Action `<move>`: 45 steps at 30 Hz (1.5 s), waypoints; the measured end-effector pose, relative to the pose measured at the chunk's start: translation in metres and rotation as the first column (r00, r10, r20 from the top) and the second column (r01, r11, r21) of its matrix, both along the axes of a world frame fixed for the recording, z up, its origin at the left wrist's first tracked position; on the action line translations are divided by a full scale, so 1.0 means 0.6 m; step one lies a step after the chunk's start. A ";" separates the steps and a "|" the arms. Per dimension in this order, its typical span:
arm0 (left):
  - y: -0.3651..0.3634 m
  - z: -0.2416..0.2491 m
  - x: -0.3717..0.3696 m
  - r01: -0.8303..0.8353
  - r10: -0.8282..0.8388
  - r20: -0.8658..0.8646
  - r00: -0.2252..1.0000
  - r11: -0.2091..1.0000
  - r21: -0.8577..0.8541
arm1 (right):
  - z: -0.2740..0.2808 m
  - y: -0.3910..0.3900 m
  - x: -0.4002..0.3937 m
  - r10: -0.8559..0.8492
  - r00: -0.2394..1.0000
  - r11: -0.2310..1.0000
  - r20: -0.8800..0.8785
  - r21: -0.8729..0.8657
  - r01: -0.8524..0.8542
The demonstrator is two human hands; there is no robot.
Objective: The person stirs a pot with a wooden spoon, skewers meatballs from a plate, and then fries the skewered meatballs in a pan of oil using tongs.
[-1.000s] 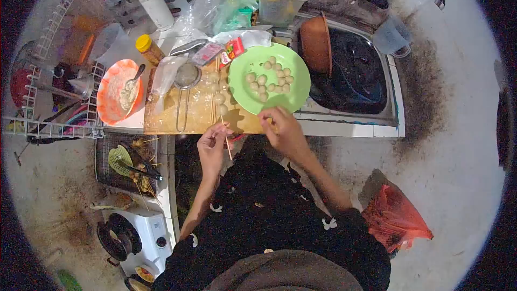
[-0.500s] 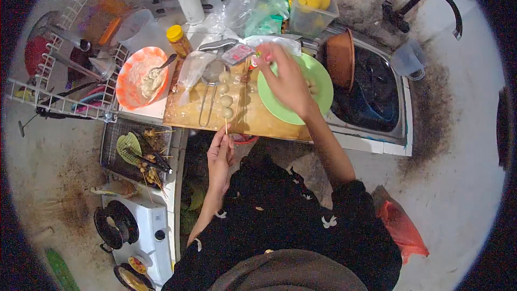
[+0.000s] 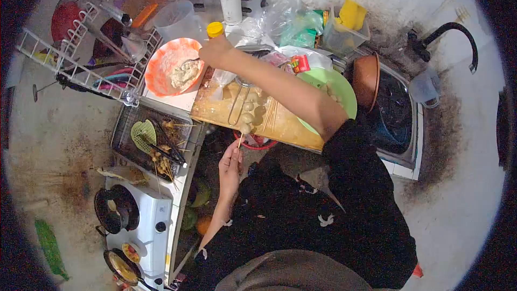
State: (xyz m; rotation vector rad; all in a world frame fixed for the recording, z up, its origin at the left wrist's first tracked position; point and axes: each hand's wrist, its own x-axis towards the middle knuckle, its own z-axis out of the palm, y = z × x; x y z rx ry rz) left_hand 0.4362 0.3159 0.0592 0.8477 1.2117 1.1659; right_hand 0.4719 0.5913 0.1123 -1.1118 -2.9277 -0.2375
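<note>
My left hand (image 3: 231, 163) pinches the lower end of a skewer that carries several pale dough balls (image 3: 246, 118), at the near edge of the wooden board (image 3: 291, 129). Stretched across the board, my right arm ends in my right hand (image 3: 214, 52), closed at the spoon handle by the rim of the orange-and-white bowl (image 3: 156, 73). Pale batter (image 3: 184, 74) lies in that bowl with the spoon. A metal strainer (image 3: 237, 109) and loose skewers rest on the board. The green plate (image 3: 344, 89) with a few balls is partly hidden by my right forearm.
A red packet (image 3: 300, 64) lies behind the plate. At the right is a sink (image 3: 414, 145) with a brown pot (image 3: 365, 82). The stove (image 3: 145, 226) with pans stands lower left, below a tray (image 3: 121, 143) of skewers. A wire rack (image 3: 81, 32) is upper left.
My right hand has moved left from the green plate to the spoon at the bowl. My left hand still holds the skewer. The view has shifted, so the scene sits farther right.
</note>
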 end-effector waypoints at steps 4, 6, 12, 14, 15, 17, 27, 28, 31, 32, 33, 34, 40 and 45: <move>0.002 -0.012 0.001 -0.018 0.017 0.049 0.999 1.000 0.000 | 0.025 -0.017 0.030 -0.005 0.996 1.000 -0.094 -0.012 0.004; 0.008 -0.013 -0.002 0.010 -0.010 0.063 0.998 1.000 -0.001 | 0.043 -0.028 0.052 -0.039 0.993 0.998 -0.107 -0.045 0.034; 0.034 -0.009 0.013 0.019 -0.019 0.080 0.997 1.000 0.005 | 0.025 -0.043 0.142 -0.068 0.687 0.966 -0.723 -0.220 -0.135; 0.041 0.001 0.024 0.048 -0.048 0.076 0.996 0.999 -0.006 | 0.053 -0.069 0.160 -0.382 0.665 0.790 -0.642 -0.601 -0.126; 0.044 0.004 0.029 0.065 -0.064 0.072 0.995 0.998 -0.018 | 0.048 -0.069 0.163 -0.390 0.660 0.791 -0.643 -0.600 -0.117; 0.046 0.002 0.040 0.076 -0.075 0.071 0.995 0.997 -0.014 | 0.014 -0.056 0.151 -0.319 0.734 0.822 -0.599 -0.560 -0.100; 0.026 -0.006 0.053 0.088 -0.080 0.112 0.990 0.994 -0.070 | 0.005 -0.095 0.042 -0.367 0.799 0.869 -0.476 -0.482 0.112; 0.026 -0.009 0.053 0.076 -0.068 0.108 0.992 0.995 -0.069 | 0.010 -0.101 0.047 -0.336 0.816 0.910 -0.470 -0.386 0.153; 0.027 -0.007 0.052 0.073 -0.065 0.132 0.989 0.996 -0.055 | 0.039 -0.135 0.110 -0.111 0.726 0.994 -0.679 -0.064 0.092; 0.029 -0.005 0.052 0.075 -0.068 0.160 0.985 0.996 -0.037 | 0.054 -0.154 0.138 -0.160 0.673 0.987 -0.722 -0.109 0.119; 0.032 -0.005 0.051 0.083 -0.077 0.165 0.983 0.996 -0.035 | 0.064 -0.174 0.169 -0.208 0.618 0.978 -0.758 -0.153 0.141; 0.034 -0.005 0.050 0.089 -0.082 0.194 0.978 0.996 -0.025 | 0.060 -0.190 0.201 -0.259 0.530 0.966 -0.808 -0.223 0.132; 0.046 0.010 0.080 0.084 -0.080 0.228 0.970 0.996 -0.010 | -0.018 -0.323 0.321 -0.505 0.143 0.860 -0.851 -0.481 0.170; 0.051 0.018 0.122 0.067 -0.068 0.223 0.972 0.998 0.012 | -0.070 -0.390 0.299 -0.875 -0.311 0.478 -0.372 -0.767 -0.427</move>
